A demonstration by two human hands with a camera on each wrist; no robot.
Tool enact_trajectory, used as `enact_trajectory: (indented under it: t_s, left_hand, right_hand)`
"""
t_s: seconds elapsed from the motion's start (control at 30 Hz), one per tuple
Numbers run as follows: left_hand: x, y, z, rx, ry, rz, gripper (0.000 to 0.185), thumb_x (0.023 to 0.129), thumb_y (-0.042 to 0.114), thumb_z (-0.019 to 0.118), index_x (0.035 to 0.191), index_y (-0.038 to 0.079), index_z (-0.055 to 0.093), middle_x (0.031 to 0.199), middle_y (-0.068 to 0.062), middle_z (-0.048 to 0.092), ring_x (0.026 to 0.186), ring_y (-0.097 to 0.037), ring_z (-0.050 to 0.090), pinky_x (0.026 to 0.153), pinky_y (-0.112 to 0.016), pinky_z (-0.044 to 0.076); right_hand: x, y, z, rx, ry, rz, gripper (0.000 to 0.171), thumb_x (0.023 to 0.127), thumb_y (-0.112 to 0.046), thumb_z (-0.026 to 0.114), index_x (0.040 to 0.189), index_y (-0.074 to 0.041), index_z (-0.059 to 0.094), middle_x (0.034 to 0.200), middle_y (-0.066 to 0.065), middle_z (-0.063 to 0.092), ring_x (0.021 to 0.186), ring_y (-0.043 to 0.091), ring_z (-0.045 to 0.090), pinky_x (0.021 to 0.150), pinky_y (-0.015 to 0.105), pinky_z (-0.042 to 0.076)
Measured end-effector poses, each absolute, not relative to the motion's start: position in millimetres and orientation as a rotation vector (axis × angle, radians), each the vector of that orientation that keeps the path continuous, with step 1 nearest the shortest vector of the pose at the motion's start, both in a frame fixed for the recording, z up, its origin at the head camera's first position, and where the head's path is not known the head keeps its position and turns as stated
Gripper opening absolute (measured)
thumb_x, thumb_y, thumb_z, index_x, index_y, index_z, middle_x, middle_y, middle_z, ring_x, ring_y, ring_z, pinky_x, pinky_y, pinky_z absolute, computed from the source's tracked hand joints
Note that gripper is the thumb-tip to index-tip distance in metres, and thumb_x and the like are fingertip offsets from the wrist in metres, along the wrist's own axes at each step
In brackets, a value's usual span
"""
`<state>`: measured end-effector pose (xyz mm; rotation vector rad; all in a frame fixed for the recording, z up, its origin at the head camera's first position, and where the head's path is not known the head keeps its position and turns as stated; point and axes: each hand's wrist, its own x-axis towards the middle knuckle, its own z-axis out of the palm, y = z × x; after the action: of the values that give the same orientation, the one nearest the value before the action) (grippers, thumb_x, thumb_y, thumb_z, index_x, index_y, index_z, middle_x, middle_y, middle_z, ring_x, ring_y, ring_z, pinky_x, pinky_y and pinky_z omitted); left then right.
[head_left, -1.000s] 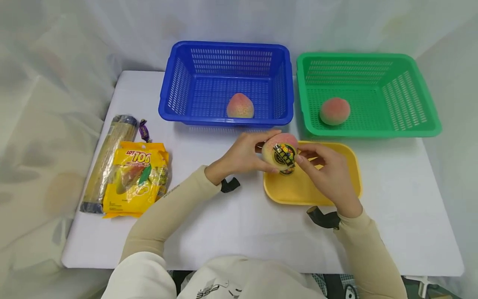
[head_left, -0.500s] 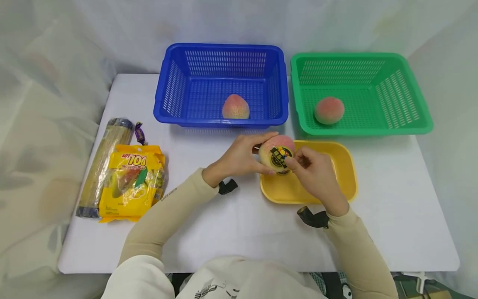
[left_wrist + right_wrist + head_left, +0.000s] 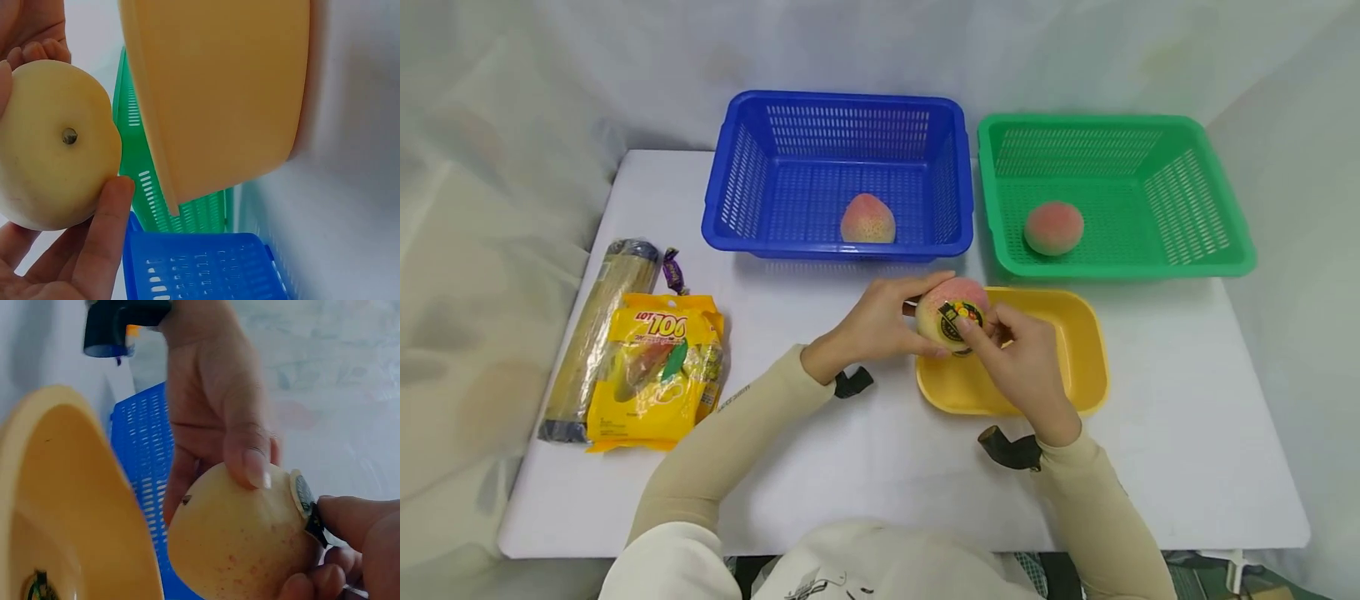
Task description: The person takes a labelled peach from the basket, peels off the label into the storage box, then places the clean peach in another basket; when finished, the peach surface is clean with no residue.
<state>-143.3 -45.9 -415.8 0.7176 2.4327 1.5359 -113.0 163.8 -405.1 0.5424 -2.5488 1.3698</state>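
My left hand [image 3: 876, 321] grips a pink and cream peach [image 3: 953, 292] over the left part of the yellow tray [image 3: 970, 390], thumb low and fingers along the far side. A round black sticker [image 3: 302, 492] with colourful fruit print sits on the peach's side facing me, its dark end standing off the skin. The right hand [image 3: 1026, 354] has its thumb on this sticker, with curled fingers against the peach. In the left wrist view the pale underside of the peach shows a small dark stem spot. Another sticker [image 3: 41, 589] lies in the tray.
Behind stand a blue basket [image 3: 760, 242] with one peach [image 3: 868, 221] and a green basket [image 3: 1187, 271] with another peach [image 3: 1054, 228]. At left lie a yellow candy bag [image 3: 647, 375], a long clear-wrapped bundle [image 3: 595, 342] and a purple wrapped candy [image 3: 673, 272].
The right hand has moved left, and its thumb has slid from the sticker's right edge onto its face. The left hand keeps hold of the peach. The whole head view has shifted slightly.
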Motion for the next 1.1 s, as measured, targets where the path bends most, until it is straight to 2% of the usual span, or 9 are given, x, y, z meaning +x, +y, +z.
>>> enact_trajectory:
  t_s: [0.1,0.3,0.53,0.8,0.93,1.1]
  left_hand:
    - [-145,-44,-415,0.747,2.443,1.539,0.091,0.062,0.027,0.091,0.142,0.011,0.048,0.131,-0.004,0.061,0.111,-0.012,0.061,0.085,-0.022,0.055]
    - [-147,-45,-415,0.765,2.481,1.518,0.091,0.063,0.029,0.091,0.141,0.01,0.048,0.133,-0.005,0.06,0.112,-0.012,0.061,0.084,-0.02,0.055]
    - [-145,-46,-416,0.773,2.5,1.503,0.091,0.063,0.028,0.091,0.141,0.007,0.048,0.133,-0.007,0.059,0.112,-0.015,0.061,0.084,-0.02,0.055]
    - [-144,-44,-417,0.772,2.495,1.497,0.092,0.063,0.027,0.091,0.142,0.008,0.047,0.137,-0.008,0.057,0.114,-0.015,0.06,0.085,-0.024,0.056]
    - [-143,-43,-417,0.801,2.532,1.47,0.092,0.063,0.028,0.091,0.142,0.01,0.047,0.136,-0.008,0.058,0.114,-0.016,0.059,0.085,-0.024,0.055]
    - [-141,-42,-416,0.835,2.547,1.46,0.092,0.063,0.028,0.091,0.142,0.012,0.047,0.134,-0.007,0.059,0.112,-0.015,0.06,0.086,-0.022,0.054]
  right_hand:
    - [-112,164,-406,0.595,-2.473,1.287,0.032,0.082,-0.011,0.074,0.063,-0.009,0.048,0.057,0.001,0.047,0.054,0.012,0.043,0.051,0.018,0.035]
    - [-111,161,-409,0.69,-2.398,1.042,0.031,0.083,-0.011,0.073,0.066,-0.006,0.048,0.06,0.005,0.048,0.055,0.017,0.048,0.051,0.027,0.042]
    - [-105,153,-415,0.729,-2.267,0.761,0.035,0.094,-0.024,0.06,0.067,-0.004,0.049,0.057,0.008,0.045,0.051,0.019,0.043,0.044,0.029,0.036]
    - [-104,155,-421,0.743,-2.139,0.69,0.035,0.093,-0.021,0.062,0.066,-0.001,0.052,0.057,0.01,0.048,0.05,0.024,0.047,0.043,0.033,0.038]
    - [-105,159,-424,0.622,-2.219,0.881,0.046,0.092,-0.039,0.062,0.071,0.0,0.051,0.06,0.01,0.047,0.052,0.022,0.045,0.047,0.028,0.037]
    - [-108,163,-424,0.507,-2.339,1.103,0.063,0.085,-0.063,0.057,0.075,-0.002,0.046,0.058,0.006,0.037,0.052,0.013,0.033,0.051,0.022,0.024]
